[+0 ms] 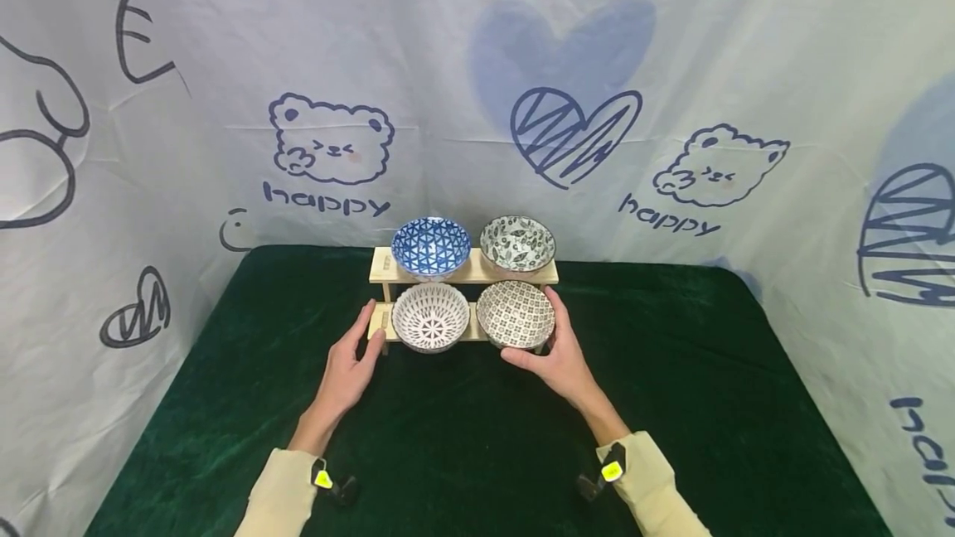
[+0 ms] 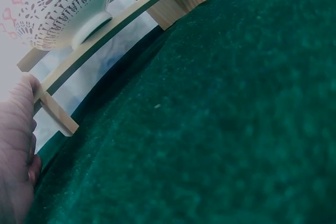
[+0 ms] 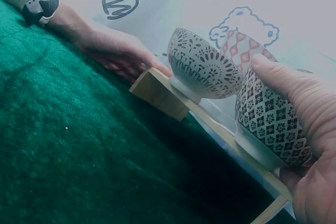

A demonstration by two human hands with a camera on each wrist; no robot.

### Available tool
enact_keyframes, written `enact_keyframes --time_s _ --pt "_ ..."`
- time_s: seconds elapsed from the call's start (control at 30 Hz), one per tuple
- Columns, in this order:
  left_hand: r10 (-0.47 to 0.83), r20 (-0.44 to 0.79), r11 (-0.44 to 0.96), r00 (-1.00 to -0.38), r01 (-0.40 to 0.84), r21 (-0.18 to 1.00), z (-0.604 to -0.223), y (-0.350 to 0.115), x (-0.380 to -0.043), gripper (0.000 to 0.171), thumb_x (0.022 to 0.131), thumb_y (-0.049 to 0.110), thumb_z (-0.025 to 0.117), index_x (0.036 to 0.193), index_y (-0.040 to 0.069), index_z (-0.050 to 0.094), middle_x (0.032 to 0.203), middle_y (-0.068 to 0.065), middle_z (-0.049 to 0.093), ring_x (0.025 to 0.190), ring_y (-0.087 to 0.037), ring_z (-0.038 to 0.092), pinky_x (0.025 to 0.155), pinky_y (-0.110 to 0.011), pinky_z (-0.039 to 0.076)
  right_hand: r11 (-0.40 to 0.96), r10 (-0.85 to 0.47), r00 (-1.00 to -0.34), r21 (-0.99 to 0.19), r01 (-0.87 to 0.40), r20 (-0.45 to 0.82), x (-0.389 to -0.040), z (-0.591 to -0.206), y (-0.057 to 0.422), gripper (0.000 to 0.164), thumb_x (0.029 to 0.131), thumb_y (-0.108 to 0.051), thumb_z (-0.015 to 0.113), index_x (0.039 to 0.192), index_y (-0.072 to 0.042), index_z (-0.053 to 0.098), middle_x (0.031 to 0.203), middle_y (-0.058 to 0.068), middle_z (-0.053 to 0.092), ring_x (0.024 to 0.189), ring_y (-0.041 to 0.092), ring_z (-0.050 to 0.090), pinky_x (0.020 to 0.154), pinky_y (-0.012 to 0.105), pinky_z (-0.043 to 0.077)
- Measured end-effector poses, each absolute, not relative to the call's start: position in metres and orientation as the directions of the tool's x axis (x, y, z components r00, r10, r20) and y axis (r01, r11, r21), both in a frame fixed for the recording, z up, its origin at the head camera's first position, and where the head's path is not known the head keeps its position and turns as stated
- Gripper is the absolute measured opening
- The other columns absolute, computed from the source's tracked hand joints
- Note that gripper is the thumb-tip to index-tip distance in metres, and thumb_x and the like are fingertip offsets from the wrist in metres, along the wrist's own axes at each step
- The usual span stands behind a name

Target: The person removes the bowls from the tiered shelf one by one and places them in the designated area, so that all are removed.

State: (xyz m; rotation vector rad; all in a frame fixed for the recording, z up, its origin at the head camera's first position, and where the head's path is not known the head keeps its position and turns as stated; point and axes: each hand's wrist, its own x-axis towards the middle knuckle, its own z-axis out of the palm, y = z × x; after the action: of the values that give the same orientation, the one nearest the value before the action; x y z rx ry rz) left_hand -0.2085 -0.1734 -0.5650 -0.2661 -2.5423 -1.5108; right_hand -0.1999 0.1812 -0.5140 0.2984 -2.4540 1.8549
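Observation:
A two-tier wooden stand (image 1: 378, 316) bears bowls on both steps. On its lower step, a bowl with a brown-grey lattice pattern (image 1: 515, 315) sits at the right. My right hand (image 1: 558, 360) grips that bowl, thumb at the front of its rim and fingers round the right side. Beside it stands a white bowl with dark petal marks (image 1: 431, 317). My left hand (image 1: 347, 369) holds the left end of the lower step between thumb and fingers. In the right wrist view, the lattice bowl's foot (image 3: 257, 150) appears to rest on the plank.
On the upper step are a blue-and-white bowl (image 1: 431, 247) at the left and a leaf-patterned bowl (image 1: 518, 244) at the right. Dark green cloth (image 1: 462, 446) covers the table. A pale printed curtain (image 1: 440, 172) hangs behind and at both sides.

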Motion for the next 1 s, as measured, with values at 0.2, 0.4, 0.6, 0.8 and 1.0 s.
enact_keyframes --time_s 0.2,0.4,0.6,0.8,1.0 --pt "0.063 0.229 0.481 -0.971 0.231 0.846 -0.5644 -0.1733 -0.2074 0.064 0.110 0.036 0.053 0.164 0.010 0.032 0.169 -0.013 0.031 0.156 -0.032 0.031 0.124 -0.058 0.027 0.269 -0.105 -0.984 -0.949 -0.164 0.141 -0.1983 -0.5132 0.1804 0.113 0.084 -0.022 0.089 0.167 -0.016 0.012 0.171 0.011 0.021 0.158 0.032 0.025 0.127 0.055 0.023" --pt "0.066 0.229 0.478 -0.971 0.232 0.847 -0.5628 -0.1739 -0.2070 0.065 0.110 0.038 0.054 0.165 0.010 0.032 0.170 -0.012 0.031 0.156 -0.032 0.031 0.124 -0.058 0.027 0.290 -0.085 -0.989 -0.946 -0.143 0.123 -0.1968 -0.5110 0.1792 0.111 0.085 -0.024 0.089 0.166 -0.016 0.015 0.171 0.012 0.023 0.157 0.033 0.028 0.126 0.053 0.026" --pt "0.065 0.236 0.472 -0.970 0.238 0.849 -0.5628 -0.1738 -0.2078 0.065 0.110 0.038 0.054 0.164 0.010 0.033 0.169 -0.011 0.032 0.156 -0.031 0.032 0.124 -0.057 0.028 0.288 -0.078 -0.990 -0.948 -0.139 0.121 -0.1972 -0.5094 0.1787 0.111 0.084 -0.021 0.090 0.166 -0.016 0.015 0.169 0.012 0.026 0.155 0.032 0.031 0.125 0.052 0.028" --pt "0.060 0.234 0.473 -0.970 0.235 0.849 -0.5632 -0.1737 -0.2079 0.065 0.110 0.038 0.054 0.164 0.010 0.033 0.169 -0.012 0.032 0.156 -0.032 0.032 0.124 -0.058 0.028 0.286 -0.056 -0.987 -0.945 -0.157 0.147 -0.1982 -0.5123 0.1768 0.111 0.081 -0.020 0.092 0.166 -0.015 0.019 0.168 0.012 0.030 0.153 0.031 0.035 0.124 0.051 0.032" --pt "0.057 0.243 0.480 -0.968 0.240 0.844 -0.5637 -0.1727 -0.2084 0.064 0.110 0.036 0.054 0.164 0.009 0.033 0.169 -0.012 0.033 0.155 -0.032 0.032 0.124 -0.058 0.028 0.319 -0.012 -0.983 -0.931 -0.178 0.184 -0.1978 -0.5161 0.1751 0.111 0.079 -0.025 0.094 0.165 -0.012 0.024 0.166 0.014 0.035 0.149 0.034 0.041 0.121 0.053 0.035"
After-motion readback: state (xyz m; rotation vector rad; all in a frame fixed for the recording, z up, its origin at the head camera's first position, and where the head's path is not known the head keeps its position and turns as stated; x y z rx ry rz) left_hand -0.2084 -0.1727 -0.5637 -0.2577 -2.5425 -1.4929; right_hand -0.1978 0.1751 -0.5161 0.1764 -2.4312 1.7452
